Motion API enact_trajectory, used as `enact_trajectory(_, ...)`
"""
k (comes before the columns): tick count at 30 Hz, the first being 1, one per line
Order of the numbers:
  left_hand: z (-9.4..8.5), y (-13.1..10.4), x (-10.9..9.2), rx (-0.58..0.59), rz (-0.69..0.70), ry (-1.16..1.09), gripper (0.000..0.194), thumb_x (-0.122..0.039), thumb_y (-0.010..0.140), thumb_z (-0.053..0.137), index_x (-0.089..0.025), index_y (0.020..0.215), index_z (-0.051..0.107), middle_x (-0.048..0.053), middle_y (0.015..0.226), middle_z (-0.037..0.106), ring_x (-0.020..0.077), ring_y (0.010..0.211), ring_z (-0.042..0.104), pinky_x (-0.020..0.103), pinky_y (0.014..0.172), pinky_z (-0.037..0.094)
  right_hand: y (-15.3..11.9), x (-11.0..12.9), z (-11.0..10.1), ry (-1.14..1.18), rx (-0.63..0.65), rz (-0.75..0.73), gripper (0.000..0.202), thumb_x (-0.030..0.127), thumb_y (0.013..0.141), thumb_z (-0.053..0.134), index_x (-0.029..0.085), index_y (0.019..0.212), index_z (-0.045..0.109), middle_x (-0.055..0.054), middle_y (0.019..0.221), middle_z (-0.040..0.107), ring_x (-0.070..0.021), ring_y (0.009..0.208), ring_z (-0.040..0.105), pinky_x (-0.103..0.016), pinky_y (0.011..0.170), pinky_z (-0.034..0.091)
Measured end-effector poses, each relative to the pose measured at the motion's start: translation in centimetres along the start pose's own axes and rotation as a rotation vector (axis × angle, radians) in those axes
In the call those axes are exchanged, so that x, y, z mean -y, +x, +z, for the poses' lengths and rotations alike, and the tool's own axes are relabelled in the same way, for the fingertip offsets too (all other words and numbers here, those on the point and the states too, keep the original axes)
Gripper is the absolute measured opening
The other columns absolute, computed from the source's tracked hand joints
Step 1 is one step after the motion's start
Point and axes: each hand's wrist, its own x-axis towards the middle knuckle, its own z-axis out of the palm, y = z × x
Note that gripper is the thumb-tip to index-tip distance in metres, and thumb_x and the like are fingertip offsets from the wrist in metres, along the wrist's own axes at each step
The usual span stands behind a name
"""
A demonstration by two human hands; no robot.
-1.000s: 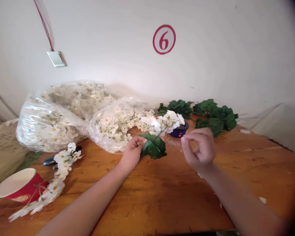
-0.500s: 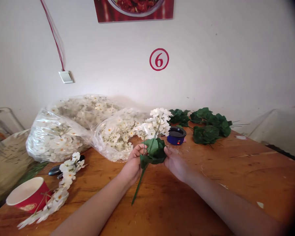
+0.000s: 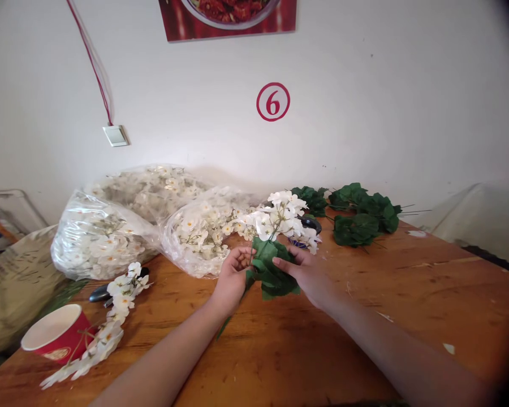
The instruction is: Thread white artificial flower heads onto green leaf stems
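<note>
The flower sprig point(image 3: 280, 217) stands upright between the two hands above the bench point(image 3: 407, 305). The left hand point(image 3: 232, 276) has its fingers point(image 3: 242, 255) closed on the stem just under the blossoms; the right hand point(image 3: 307, 272) has its fingers point(image 3: 282, 263) pressed onto the green leaves point(image 3: 275, 274) that sit around that stem, holding them from the other side. The white blossoms rise just above both sets of fingers, and the stem's green end point(image 3: 224, 327) runs down below the left wrist.

Just beyond the fingers a dark blue bowl point(image 3: 311, 224) is partly hidden behind the blossoms. Farther out to the right lies a pile of green leaves point(image 3: 358, 217). To the left of the fingers lie clear bags of white flowers point(image 3: 131, 220), and farther out a loose flower strand point(image 3: 106, 328) beside a red paper cup point(image 3: 55, 339).
</note>
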Motion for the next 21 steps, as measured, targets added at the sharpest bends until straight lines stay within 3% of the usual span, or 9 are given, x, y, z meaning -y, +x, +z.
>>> enact_trajectory(3,-0.1,0.0,-0.2,-0.079,0.066,0.048,0.031,-0.016,0.063,0.076,-0.016,0.091,0.063,0.002,0.083,0.067,0.0117,0.072,0.061,0.021,0.065,0.046,-0.3,-0.3,0.3,-0.03,-0.051,-0.047,0.034,0.044,0.068,0.079,0.021,0.089,0.065,-0.002,0.083,0.069,-0.0187,0.076,0.064,-0.034,0.074,0.053)
enact_trajectory(6,-0.3,0.1,-0.5,-0.157,0.073,0.075,0.03,-0.023,0.066,0.076,-0.015,0.094,0.066,0.004,0.079,0.069,0.0121,0.067,0.062,0.022,0.062,0.046,-0.9,-0.4,0.6,-0.127,-0.024,-0.145,0.034,0.047,0.075,0.072,0.022,0.097,0.065,-0.003,0.087,0.067,-0.0194,0.078,0.062,-0.033,0.072,0.052)
enact_trajectory(11,-0.6,0.2,-0.8,-0.18,0.073,0.052,0.032,-0.024,0.066,0.078,-0.014,0.095,0.067,0.006,0.085,0.072,0.0149,0.07,0.065,0.024,0.065,0.049,-2.0,-0.4,1.2,-0.23,0.0,-0.29,0.03,0.044,0.08,0.067,0.024,0.103,0.067,-0.006,0.097,0.066,-0.0219,0.092,0.06,-0.033,0.08,0.05)
enact_trajectory(16,-0.1,-0.1,-1.0,-0.144,0.036,-0.024,0.032,-0.026,0.062,0.081,-0.014,0.088,0.068,0.004,0.079,0.072,0.0147,0.064,0.064,0.024,0.06,0.049,-1.4,-0.3,1.1,0.01,-0.002,-0.161,0.028,0.046,0.077,0.069,0.024,0.094,0.071,-0.004,0.093,0.069,-0.023,0.09,0.063,-0.035,0.08,0.05)
enact_trajectory(21,0.4,-0.2,-1.2,-0.052,0.03,-0.048,0.019,-0.027,0.07,0.077,-0.013,0.08,0.069,0.003,0.074,0.069,0.0119,0.063,0.061,0.022,0.061,0.048,-0.5,-0.4,1.0,0.239,-0.249,-0.054,0.036,0.044,0.062,0.081,0.024,0.091,0.073,-0.003,0.089,0.072,-0.0255,0.089,0.064,-0.039,0.08,0.051)
